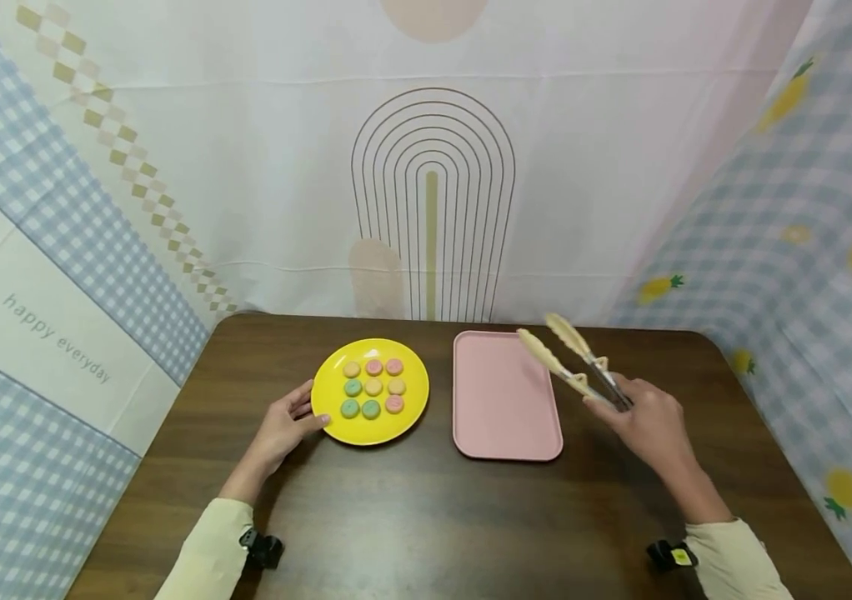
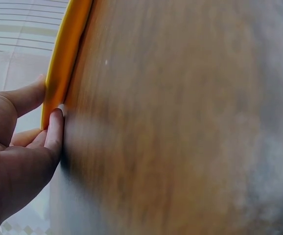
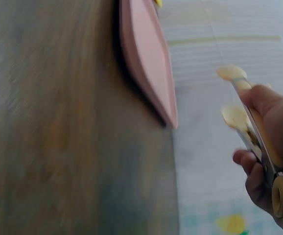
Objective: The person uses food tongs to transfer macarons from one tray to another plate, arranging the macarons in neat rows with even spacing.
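Observation:
A yellow plate carries several small round cookies in pink, green and pale yellow, laid out in rows. At its left rim my left hand pinches the edge, thumb on top and fingers beneath, as the left wrist view shows from the side. My right hand grips a pair of metal tongs with cream tips. The tongs' tips are spread apart, with nothing between them, above the right side of a pink rectangular tray. No cookie lies on the tray.
Plate and tray stand side by side on a dark wooden table. A pale patterned cloth hangs behind the table's back edge. Checked blue cloth flanks the right side, and more hangs on the left.

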`<state>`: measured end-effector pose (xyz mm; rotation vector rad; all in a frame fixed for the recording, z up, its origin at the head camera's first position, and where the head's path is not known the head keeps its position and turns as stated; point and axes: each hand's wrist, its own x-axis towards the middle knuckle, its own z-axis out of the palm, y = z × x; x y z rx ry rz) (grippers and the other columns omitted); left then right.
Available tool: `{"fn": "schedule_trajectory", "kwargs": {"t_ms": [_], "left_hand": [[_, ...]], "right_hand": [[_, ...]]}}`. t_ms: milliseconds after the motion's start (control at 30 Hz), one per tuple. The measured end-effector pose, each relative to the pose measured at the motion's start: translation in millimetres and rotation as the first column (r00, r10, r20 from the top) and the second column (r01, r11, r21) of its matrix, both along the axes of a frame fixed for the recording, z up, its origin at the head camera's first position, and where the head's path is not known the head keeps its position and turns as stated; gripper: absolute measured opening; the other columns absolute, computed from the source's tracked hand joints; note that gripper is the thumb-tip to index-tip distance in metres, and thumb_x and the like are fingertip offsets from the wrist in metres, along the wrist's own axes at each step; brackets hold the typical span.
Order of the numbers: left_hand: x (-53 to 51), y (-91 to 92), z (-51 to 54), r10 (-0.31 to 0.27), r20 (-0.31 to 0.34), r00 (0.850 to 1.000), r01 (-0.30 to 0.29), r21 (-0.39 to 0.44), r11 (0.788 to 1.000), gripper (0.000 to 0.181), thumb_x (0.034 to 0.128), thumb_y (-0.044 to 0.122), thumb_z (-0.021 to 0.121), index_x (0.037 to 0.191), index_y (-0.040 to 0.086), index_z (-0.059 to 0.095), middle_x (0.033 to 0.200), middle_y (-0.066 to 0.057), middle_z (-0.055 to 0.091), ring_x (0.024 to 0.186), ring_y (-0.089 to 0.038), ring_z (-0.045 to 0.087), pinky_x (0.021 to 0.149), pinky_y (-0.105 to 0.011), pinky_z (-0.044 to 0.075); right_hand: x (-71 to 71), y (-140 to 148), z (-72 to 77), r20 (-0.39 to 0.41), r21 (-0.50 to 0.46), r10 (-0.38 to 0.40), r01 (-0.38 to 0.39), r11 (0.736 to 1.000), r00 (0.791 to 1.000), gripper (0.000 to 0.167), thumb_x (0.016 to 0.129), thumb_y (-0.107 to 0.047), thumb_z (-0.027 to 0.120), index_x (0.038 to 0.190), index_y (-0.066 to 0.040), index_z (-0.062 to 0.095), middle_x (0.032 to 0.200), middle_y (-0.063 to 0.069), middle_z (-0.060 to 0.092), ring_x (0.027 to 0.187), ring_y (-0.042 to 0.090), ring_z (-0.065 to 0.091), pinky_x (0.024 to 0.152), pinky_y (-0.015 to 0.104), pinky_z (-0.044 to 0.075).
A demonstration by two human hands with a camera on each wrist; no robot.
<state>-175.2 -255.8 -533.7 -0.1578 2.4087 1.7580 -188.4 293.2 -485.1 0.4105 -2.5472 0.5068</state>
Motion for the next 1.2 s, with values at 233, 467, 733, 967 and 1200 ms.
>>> {"fn": "schedule_trajectory", "kwargs": {"t_ms": [233,467,733,967,1200], "left_hand": [[1.4,-0.5,-0.9,0.003,0.0,1.0,-0.003,0.001,1.0,0.082,0.0945,0.012,0.074,0.161,0.001,0.027,0.159,-0.024,0.039,0.14,-0.039,0.046,0.099,-0.029,0.054],[-0.3,-0.3,-3.9,-0.001,0.012,1.0,0.001,-0.009,1.0,0.082,0.0951,0.011,0.073,0.161,0.0,0.026,0.159,-0.024,0.038,0.141,-0.039,0.045,0.1,-0.031,0.054],[-3.6,1.1,-3.4,-0.004,0.013,1.0,0.004,-0.016,1.0,0.081,0.0947,0.011,0.074,0.16,0.0,0.027,0.159,-0.024,0.04,0.14,-0.039,0.046,0.1,-0.032,0.054],[-8.0,2.2,-2.8,0.011,0.025,1.0,-0.01,-0.029,1.0,0.079,0.0966,0.013,0.072,0.16,0.0,0.027,0.158,-0.024,0.041,0.139,-0.038,0.047,0.106,-0.039,0.051],[-5.5,3.2,15.0,0.022,-0.025,0.999,-0.028,-0.225,0.974,0.079,0.1011,0.024,0.066,0.16,-0.005,0.022,0.156,-0.03,0.038,0.136,-0.044,0.049,0.107,-0.053,0.048]], "right_hand": [[4.4,28,-14.9,0.047,-0.104,-0.244,0.248,0.963,0.969,0.073,0.075,-0.038,0.089,0.12,0.014,0.066,0.076,0.028,0.061,0.066,0.049,0.059,0.059,0.067,0.046],[13.5,42,-27.8,0.262,-0.079,-0.345,0.376,0.923,0.901,0.083,0.085,-0.052,0.078,0.129,0.017,0.059,0.09,0.036,0.064,0.08,0.057,0.06,0.066,0.067,0.044],[12.4,49,-39.5,0.415,-0.037,-0.346,0.396,0.918,0.841,0.087,0.09,-0.06,0.07,0.128,0.017,0.059,0.103,0.04,0.065,0.091,0.061,0.06,0.071,0.069,0.045],[10.9,52,-37.6,0.482,0.055,-0.312,0.327,0.943,0.819,0.074,0.091,-0.059,0.069,0.106,0.013,0.063,0.078,0.025,0.065,0.068,0.044,0.062,0.06,0.06,0.047],[17.9,47,-18.1,0.48,0.137,-0.275,0.239,0.961,0.833,0.071,0.092,-0.054,0.069,0.114,0.013,0.063,0.075,0.019,0.062,0.063,0.034,0.06,0.055,0.054,0.048]]}}
